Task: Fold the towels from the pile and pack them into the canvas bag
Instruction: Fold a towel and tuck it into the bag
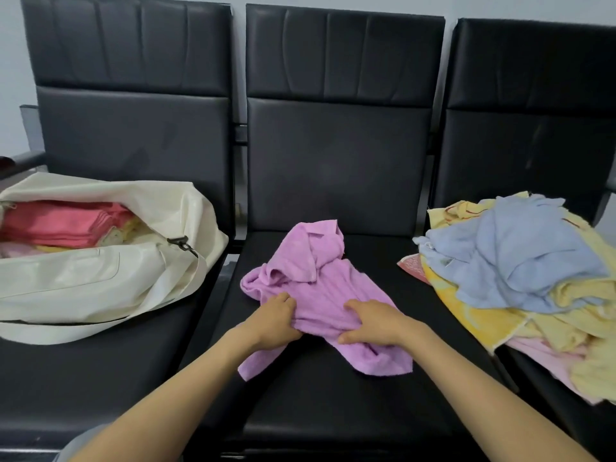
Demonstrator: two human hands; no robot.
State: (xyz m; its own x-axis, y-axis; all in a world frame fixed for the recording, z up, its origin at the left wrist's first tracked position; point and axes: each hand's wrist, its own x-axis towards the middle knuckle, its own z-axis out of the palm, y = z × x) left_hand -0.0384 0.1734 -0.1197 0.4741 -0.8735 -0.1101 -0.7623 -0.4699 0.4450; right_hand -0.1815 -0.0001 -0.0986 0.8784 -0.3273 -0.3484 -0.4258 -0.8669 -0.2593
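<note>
- The left hand [276, 323] and right hand [373, 323] lie close together on the black padded middle seat [316, 411]. Both have curled fingers gripping the near part of a crumpled lilac terry towel [320, 285].
- The rest of that towel lies bunched on the seat just beyond the hands, with one corner trailing back under the right hand.
- Left of the left hand, on the next seat, sits the cream canvas bag [100, 278], its mouth open and folded coral-pink towels [56, 225] stacked inside.
- Right of the right hand lies the loose pile of yellow, pink and light-blue towels [520, 255].
- Beyond everything stand the black seat backrests [340, 145].
</note>
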